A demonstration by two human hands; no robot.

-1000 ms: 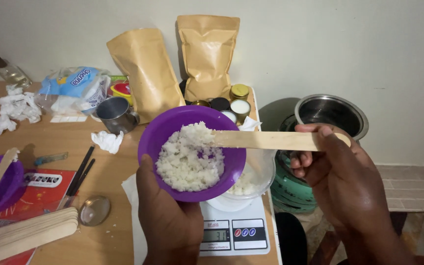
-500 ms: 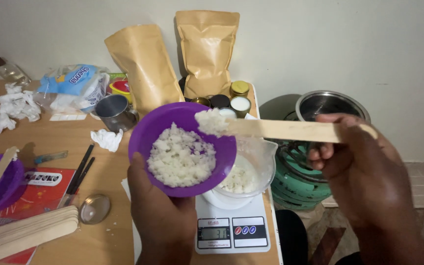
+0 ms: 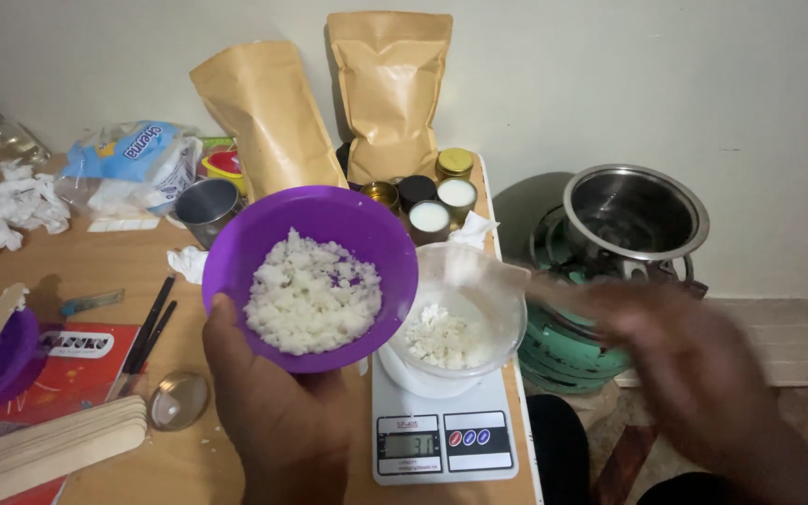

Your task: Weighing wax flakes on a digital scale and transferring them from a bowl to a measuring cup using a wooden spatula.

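Above scale: left hand grips purple bowl (white flakes); right hand blurred, grip unclear.

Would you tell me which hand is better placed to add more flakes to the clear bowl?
Right hand: it is blurred beside the clear bowl; the left hand is holding the purple bowl.

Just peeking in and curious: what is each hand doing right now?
Left hand: closed around the purple bowl of white flakes.
Right hand: motion-blurred over the clear container; its grip cannot be told.
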